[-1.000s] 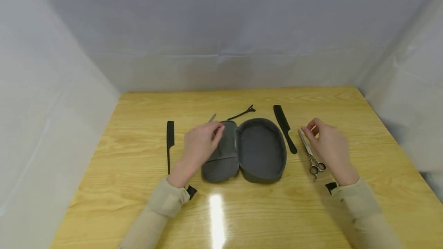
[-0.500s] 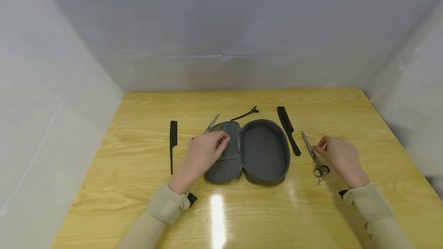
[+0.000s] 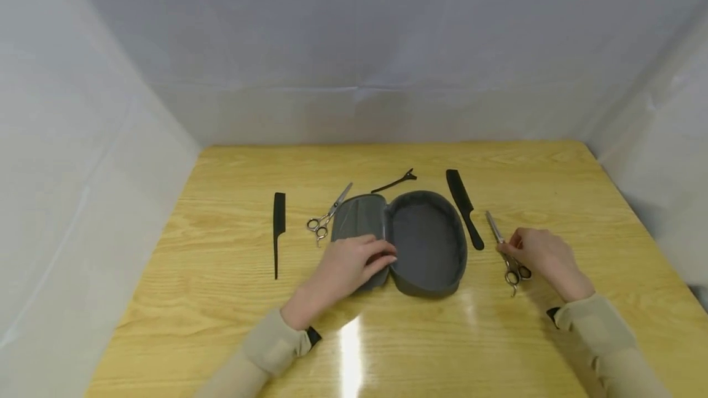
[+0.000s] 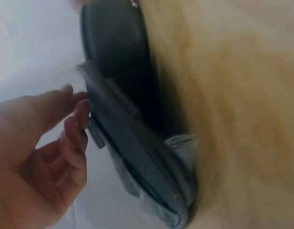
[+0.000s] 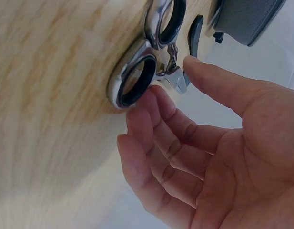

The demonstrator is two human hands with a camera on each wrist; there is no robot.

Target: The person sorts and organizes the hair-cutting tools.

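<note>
Left hand (image 3: 354, 263) laid on flat lid half of open dark grey oval zip case (image 3: 426, 244) at centre of yellow wood-grain counter (image 3: 221, 300); fingers (image 4: 75, 138) relaxed, loosely spread, touching lid edge, nothing gripped. Right hand (image 3: 544, 257) set against silver steel scissors (image 3: 506, 253) lying right of case; fingers (image 5: 156, 119) slightly bent, fingertips touching finger ring, thumb just beside it, no closed pinch seen. Black wide comb (image 3: 463, 207) seen between case and scissors.

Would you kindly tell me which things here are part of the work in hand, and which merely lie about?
In hand: left hand on grey case; right hand at right scissors.
Lying about: left scissors, tail comb, wide comb, hair clip.
</note>
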